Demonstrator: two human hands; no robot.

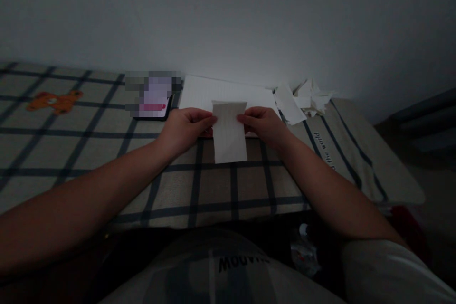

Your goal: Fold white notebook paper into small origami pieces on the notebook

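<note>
Paper slip [230, 135], pinched at its sides by left hand [183, 127] and right hand [265, 126], hangs above the table [215, 187] between front and back edges; uneven pulling could tear it, loosened pinching drop it.

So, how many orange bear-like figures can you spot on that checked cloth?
1: the orange bear-like figure lies at far left on the cloth, left of the phone and the held paper. Others may hide under the phone or paper scraps.

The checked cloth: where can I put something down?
Bare cloth lies between the orange bear and the phone, and from the paper slip to the near edge. Along the wall, phone, white paper and paper scraps crowd together.
</note>
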